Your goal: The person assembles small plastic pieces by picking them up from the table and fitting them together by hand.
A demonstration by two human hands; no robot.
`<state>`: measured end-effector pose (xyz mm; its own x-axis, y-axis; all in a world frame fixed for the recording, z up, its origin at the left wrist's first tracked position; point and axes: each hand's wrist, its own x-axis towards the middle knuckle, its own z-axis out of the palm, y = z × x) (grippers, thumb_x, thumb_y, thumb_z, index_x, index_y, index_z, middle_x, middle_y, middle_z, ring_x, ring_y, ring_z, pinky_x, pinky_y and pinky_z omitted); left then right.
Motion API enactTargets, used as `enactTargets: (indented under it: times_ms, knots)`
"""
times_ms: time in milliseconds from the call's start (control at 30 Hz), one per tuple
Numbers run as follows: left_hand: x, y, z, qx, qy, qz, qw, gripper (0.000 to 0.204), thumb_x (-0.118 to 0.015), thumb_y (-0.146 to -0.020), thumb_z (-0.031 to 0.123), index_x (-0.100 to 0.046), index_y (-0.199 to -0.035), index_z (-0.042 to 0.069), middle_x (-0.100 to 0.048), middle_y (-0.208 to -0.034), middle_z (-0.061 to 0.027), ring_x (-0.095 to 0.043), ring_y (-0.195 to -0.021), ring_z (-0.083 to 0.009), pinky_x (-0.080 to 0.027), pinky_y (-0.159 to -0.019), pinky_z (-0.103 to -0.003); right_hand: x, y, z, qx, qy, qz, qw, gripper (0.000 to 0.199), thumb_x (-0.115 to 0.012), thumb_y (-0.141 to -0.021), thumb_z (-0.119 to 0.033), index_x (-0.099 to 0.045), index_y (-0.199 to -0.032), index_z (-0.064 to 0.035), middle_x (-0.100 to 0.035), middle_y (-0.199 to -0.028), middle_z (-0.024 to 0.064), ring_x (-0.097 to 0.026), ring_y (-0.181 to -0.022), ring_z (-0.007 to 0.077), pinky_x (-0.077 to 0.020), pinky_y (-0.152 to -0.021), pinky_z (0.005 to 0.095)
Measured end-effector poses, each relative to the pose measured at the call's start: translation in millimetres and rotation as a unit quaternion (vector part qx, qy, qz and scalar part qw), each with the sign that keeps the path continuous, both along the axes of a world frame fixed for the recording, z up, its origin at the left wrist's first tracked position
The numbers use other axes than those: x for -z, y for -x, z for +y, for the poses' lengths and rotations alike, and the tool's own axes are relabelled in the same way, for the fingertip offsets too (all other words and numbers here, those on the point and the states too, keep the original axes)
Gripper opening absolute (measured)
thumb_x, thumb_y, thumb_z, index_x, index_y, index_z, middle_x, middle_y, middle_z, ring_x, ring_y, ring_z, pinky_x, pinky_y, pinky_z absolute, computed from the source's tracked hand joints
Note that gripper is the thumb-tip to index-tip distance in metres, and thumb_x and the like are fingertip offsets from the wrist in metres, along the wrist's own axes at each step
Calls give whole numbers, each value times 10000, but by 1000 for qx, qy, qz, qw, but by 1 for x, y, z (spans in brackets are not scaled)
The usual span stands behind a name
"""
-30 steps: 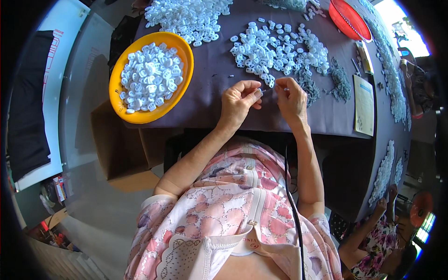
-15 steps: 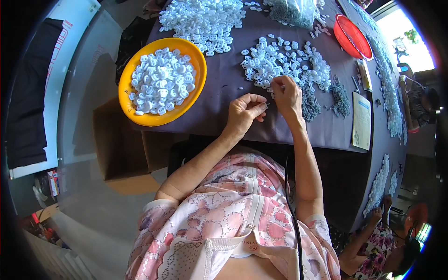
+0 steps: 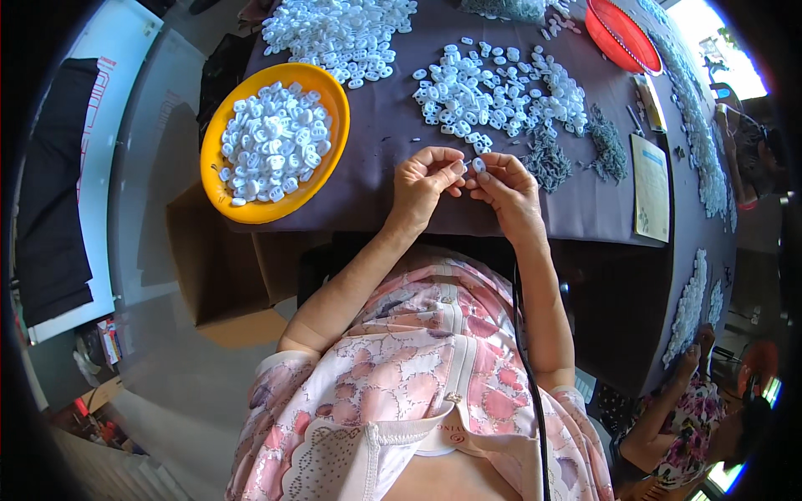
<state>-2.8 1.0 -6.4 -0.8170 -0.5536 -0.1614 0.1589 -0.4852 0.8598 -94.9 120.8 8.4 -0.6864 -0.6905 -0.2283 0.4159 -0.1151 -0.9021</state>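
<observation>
My right hand [image 3: 505, 188] pinches a white oval plastic piece with holes [image 3: 479, 165] between thumb and fingertips. Facing it, my left hand [image 3: 424, 185] is closed in a pinch, its fingertips almost touching the piece; what they grip is too small to make out. Both hands are just above the near edge of the table. Beyond them lies a loose spread of similar white pieces [image 3: 468, 92]. Beside my right hand are two tangled heaps of small grey parts, one nearer [image 3: 547, 165] and one farther right [image 3: 607, 146].
A yellow bowl [image 3: 334, 150] full of white pieces stands at the table's left edge, a larger white pile [image 3: 334, 33] behind it. A red basket [image 3: 618, 37] and a booklet [image 3: 650, 188] lie right. An open cardboard box [image 3: 213, 275] sits below. Another person's arm [image 3: 660, 409] shows lower right.
My right hand has come back from the edge of the white spread with a white piece and now meets my left hand. The view has shifted slightly.
</observation>
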Motion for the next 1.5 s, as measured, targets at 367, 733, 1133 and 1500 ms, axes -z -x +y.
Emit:
enactTargets:
  times_ms: [367, 733, 1133, 1500]
  knots:
    - [-1, 1, 1, 3, 8, 1, 1000, 134, -617, -812, 31, -604, -942, -1, -616, -782, -39, -590, -636, -96, -480, -558, -209, 3, -4, 2, -1, 18, 38, 999, 206, -568, -841, -16, -564, -1045, 13, -611, -832, 62, -629, -708, 127, -523, -614, 232]
    - [0, 1, 1, 6, 24, -6, 1000, 126, -619, -813, 38, -607, -934, 4, -614, -766, -33, -585, -626, -87, -475, -557, -200, 5, -12, 0, 17, -46, 162, 986, 153, -546, -884, -96, -587, -983, 13, -597, -749, 30, -562, -595, 63, -454, -501, 189]
    - [3, 1, 1, -1, 18, -5, 1000, 124, -624, -808, 34, -609, -927, 2, -613, -773, -31, -584, -629, -87, -480, -560, -202, 6, -21, -8, 88, -18, 141, 986, 113, -564, -871, -70, -594, -949, 6, -602, -730, 21, -578, -590, 66, -464, -483, 187]
    - [-2, 0, 4, -5, 43, -13, 999, 120, -628, -805, 41, -613, -919, 7, -615, -771, -28, -584, -635, -84, -481, -552, -203, 3, -17, -8, 127, -18, 93, 987, 118, -600, -843, -58, -562, -929, 13, -626, -786, 65, -620, -658, 107, -524, -541, 222]
